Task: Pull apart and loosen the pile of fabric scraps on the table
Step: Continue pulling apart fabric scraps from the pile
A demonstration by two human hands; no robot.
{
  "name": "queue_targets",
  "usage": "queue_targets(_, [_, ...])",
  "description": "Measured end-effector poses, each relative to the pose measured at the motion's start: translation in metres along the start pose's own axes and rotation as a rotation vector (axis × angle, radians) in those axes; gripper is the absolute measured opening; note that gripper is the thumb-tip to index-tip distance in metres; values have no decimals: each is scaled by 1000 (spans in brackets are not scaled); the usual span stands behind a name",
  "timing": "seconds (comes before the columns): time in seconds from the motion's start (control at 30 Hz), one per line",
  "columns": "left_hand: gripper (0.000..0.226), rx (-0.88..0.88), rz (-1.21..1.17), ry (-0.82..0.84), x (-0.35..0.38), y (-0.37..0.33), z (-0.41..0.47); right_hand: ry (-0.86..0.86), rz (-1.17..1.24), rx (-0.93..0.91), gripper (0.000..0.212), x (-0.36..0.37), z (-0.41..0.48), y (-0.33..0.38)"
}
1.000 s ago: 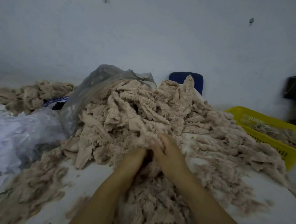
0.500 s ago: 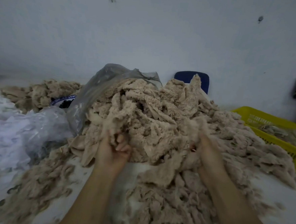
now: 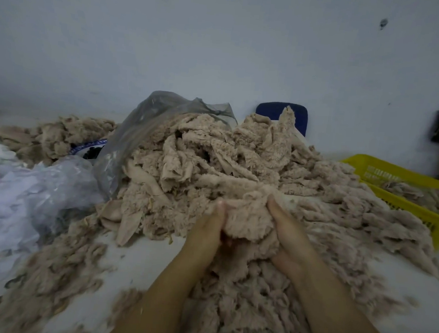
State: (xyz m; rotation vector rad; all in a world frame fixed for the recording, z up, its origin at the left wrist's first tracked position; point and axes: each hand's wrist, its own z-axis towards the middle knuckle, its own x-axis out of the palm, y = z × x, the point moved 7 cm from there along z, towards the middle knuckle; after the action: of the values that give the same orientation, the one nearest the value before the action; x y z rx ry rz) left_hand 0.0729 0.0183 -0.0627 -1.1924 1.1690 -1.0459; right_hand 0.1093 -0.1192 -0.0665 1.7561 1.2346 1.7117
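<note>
A big pile of beige fluffy fabric scraps [image 3: 213, 166] fills the middle of the white table [image 3: 133, 261]. At its near edge a clump of scraps [image 3: 248, 220] sits between both my hands. My left hand [image 3: 206, 233] holds the clump's left side with the thumb on top. My right hand [image 3: 289, 233] grips the right side, thumb up against the fluff. The fingers of both hands are hidden under the clump. Loosened scraps [image 3: 250, 311] lie below my wrists and spread toward me.
A grey plastic bag [image 3: 142, 135] leans on the pile's left side, with clear crumpled plastic [image 3: 24, 199] further left. A smaller scrap heap [image 3: 51, 136] lies at the back left. A yellow basket [image 3: 403, 200] holding scraps stands at right. A blue chair back [image 3: 271, 112] is behind the pile.
My hands were spread apart in the pile half a second ago. They have come together at the near edge around one clump.
</note>
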Motion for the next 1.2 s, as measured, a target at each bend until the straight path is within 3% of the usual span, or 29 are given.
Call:
queue_targets(0.07, [59, 4, -398, -57, -1, -1, 5, -1, 61, -13, 44, 2, 0, 2])
queue_targets(0.17, [45, 23, -679, 97, 12, -11, 4, 26, 146, 2, 48, 9, -3, 5])
queue_targets(0.3, [54, -136, -613, 288, 18, -5, 4, 80, -86, -122, 42, 11, -7, 17])
queue_targets(0.4, [69, -211, -551, 380, 21, -3, -1, 150, -592, -200, 25, 21, -17, 10])
queue_targets(0.47, [58, -205, -690, 312, 14, -7, 5, 318, -941, -167, 21, 37, -27, -6])
queue_targets(0.53, [32, -162, -985, 109, -12, -5, 18, 375, -1125, -134, 32, 40, -31, -13])
queue_targets(0.57, [22, -147, -1153, 33, -26, -3, 23, 327, -1117, -133, 40, 36, -30, -9])
queue_targets(0.63, [17, -135, -1384, -47, -47, 2, 28, 25, -956, -164, 54, 14, -22, 12])
queue_targets(0.7, [28, -110, -1364, -41, -55, 5, 28, -324, -679, -250, 53, -12, -19, 35])
queue_targets(0.77, [35, -75, -1197, 23, -51, 2, 26, -426, -544, -291, 45, -18, -19, 45])
queue_targets(0.87, [49, -63, -771, 141, -23, -9, 18, -178, -696, -351, 29, 18, -20, 46])
queue_targets(0.93, [53, -71, -548, 230, 0, -13, 10, 32, -1011, -385, 21, 54, -22, 37])
queue_targets(1.03, [69, -61, -407, 233, 13, -26, -1, 116, -1321, -474, 51, 77, -8, 38])
queue_targets(1.1, [67, -46, -404, 230, 10, -36, -2, 89, -1163, -434, 49, 78, -6, 48])
queue_targets(1.2, [52, 24, -486, 212, 2, -63, 3, 264, -612, -207, 55, 80, -9, 31])
